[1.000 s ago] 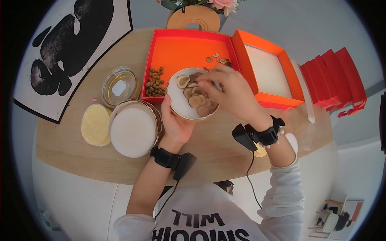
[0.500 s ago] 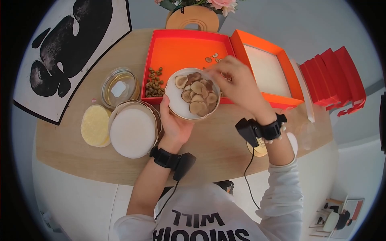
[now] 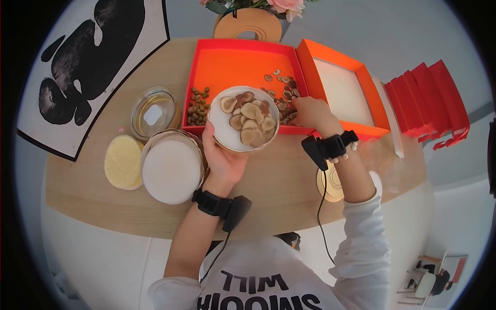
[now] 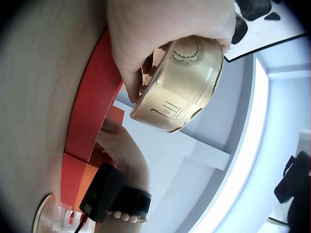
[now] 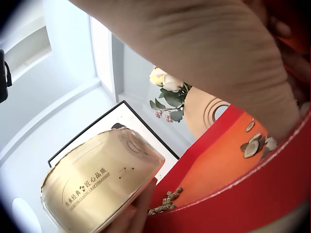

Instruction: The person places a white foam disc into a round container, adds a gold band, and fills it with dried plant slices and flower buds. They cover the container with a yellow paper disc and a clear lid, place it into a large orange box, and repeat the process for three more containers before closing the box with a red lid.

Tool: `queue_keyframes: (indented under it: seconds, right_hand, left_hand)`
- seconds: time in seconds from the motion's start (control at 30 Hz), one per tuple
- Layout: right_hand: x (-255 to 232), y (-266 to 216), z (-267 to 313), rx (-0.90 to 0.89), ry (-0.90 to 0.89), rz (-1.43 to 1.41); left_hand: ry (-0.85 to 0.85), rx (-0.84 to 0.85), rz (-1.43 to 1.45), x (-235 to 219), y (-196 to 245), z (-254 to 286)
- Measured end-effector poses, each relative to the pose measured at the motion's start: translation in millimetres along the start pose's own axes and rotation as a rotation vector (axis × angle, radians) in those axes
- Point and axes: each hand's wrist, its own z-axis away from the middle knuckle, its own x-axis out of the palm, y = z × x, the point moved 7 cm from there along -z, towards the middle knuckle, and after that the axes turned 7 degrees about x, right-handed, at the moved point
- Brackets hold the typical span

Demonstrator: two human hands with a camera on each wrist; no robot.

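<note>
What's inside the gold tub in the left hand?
Pale, brown-edged slices lie heaped over part of a white surface inside the gold tub. What the slices cover can't be seen.

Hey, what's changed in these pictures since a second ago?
The right hand has moved right, from over the tub to the loose slices in the red box; whether it grips any is hidden. The tub has shifted slightly left, with the left hand still holding it. The red box and its pellets stayed put.
</note>
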Motion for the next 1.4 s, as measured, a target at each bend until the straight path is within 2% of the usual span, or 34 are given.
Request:
queue_keyframes:
  seconds: [0.2,0.4,0.6,0.7,0.8,0.9,1.0,1.1,1.2,1.3,1.4]
  right_hand:
    - [6.3,5.4,-8.1,0.026,-0.080,0.057]
    - [8.0,12.6,-12.7,0.048,-0.019,-0.012]
    - [-28.1,12.3,1.8,0.066,0.170,-0.148]
    - [-54.0,5.1,14.1,0.033,0.241,-0.314]
    - [-74.6,-4.8,29.1,0.005,0.378,-0.609]
    - [-75.1,-36.3,41.8,-0.246,0.338,-0.779]
    - [-71.1,-75.6,56.3,-0.542,0.262,-0.759]
    - [-63.1,-93.5,59.3,-0.602,0.395,-0.666]
    - [-61.7,-99.1,54.1,-0.587,0.536,-0.530]
    - [-64.7,-98.0,47.2,-0.501,0.452,-0.578]
    - [-68.6,-93.1,45.0,-0.460,0.514,-0.583]
  left_hand:
    - [0.009,-0.001,-0.024,0.3,-1.1,0.2]
    - [0.022,-0.006,-0.057,-0.4,-1.9,0.3]
    - [0.005,-0.003,-0.061,1.0,-2.5,0.3]
    - [-0.005,-0.011,-0.060,2.3,-2.7,0.5]
    - [0.002,-0.016,-0.061,3.3,-2.8,1.0]
    - [0.005,-0.021,-0.064,2.6,-3.7,1.1]
    - [-0.002,-0.042,-0.072,-0.2,-4.6,0.9]
    - [-0.011,-0.071,-0.080,-1.2,-6.4,3.0]
    - [-0.011,-0.070,-0.094,-0.1,-7.3,2.6]
    - [-0.051,-0.048,-0.101,1.0,-7.6,0.4]
    - [-0.061,-0.043,-0.096,3.8,-6.8,1.0]
